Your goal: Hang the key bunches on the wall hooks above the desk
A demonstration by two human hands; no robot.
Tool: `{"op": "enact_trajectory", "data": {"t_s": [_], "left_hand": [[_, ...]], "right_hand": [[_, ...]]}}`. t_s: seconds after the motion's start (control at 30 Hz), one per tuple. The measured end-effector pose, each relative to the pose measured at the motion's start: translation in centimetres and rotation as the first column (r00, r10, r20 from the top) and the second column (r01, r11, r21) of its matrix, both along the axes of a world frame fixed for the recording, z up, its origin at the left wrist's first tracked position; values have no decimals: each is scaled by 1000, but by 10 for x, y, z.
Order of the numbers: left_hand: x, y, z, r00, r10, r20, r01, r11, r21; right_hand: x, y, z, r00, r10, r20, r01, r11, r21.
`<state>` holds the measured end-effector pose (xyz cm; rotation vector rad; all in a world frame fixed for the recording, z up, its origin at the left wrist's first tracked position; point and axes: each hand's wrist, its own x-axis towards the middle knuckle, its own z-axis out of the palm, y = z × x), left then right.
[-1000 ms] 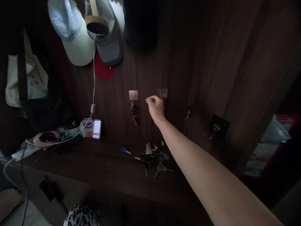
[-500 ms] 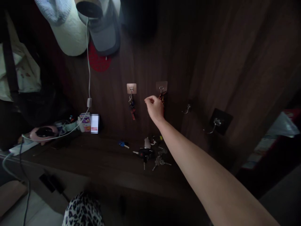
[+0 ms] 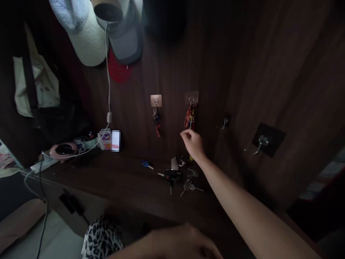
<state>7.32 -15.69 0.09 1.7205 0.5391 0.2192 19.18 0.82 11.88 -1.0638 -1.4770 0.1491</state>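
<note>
My right hand [image 3: 193, 144] is raised before the dark wooden panel, its fingers curled together. Whatever they hold, if anything, is hidden. Just above it a bunch of keys with red and yellow straps [image 3: 189, 117] hangs from a right-hand hook [image 3: 191, 98]; I cannot tell whether the hand touches it. Below, on the ledge, lie a black car key [image 3: 172, 175], a grey fob [image 3: 174, 164] and several metal keys [image 3: 187, 185]. My left hand [image 3: 178, 242] is low at the bottom edge, dark and blurred, its fingers hard to make out.
A second key bunch [image 3: 156, 120] hangs on a hook to the left. Bare hooks [image 3: 225, 121] and a black-backed hook [image 3: 263, 140] are at right. A blue key [image 3: 147, 164], a lit screen [image 3: 115, 140] and a white cable [image 3: 109, 82] are leftward; caps [image 3: 125, 43] hang above.
My right hand has come down from between the two hooks to below the right-hand key bunch, uncovering it. My left hand has entered at the bottom. The view has shifted slightly left.
</note>
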Motion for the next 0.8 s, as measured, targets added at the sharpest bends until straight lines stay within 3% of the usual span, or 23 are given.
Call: {"op": "enact_trajectory", "data": {"t_s": [0.07,0.13,0.17,0.23,0.33,0.43,0.57,0.8], "left_hand": [[-29,26,20,992,112,-50,-112,994,3],[-59,54,34,937,345,-52,-340,937,85],[-74,69,38,881,473,-10,-465,870,166],[-100,98,39,694,714,93,-701,639,317],[-130,135,29,445,884,145,-802,322,502],[-145,154,15,355,910,213,-790,170,589],[-148,161,2,276,916,291,-830,74,552],[-147,168,5,151,903,402,-959,35,282]], "right_hand": [[12,1,-28,1000,-23,-5,23,999,-29],[23,1,-55,998,-55,-19,53,995,-81],[27,0,-67,998,-60,-18,58,992,-108],[35,-1,-89,996,-88,-20,84,986,-146],[43,-4,-111,990,-144,-2,142,979,-146],[47,-5,-122,984,-180,-3,178,972,-156],[48,-5,-123,982,-175,-74,158,968,-194],[43,-4,-127,988,-149,-49,136,968,-209]]}}
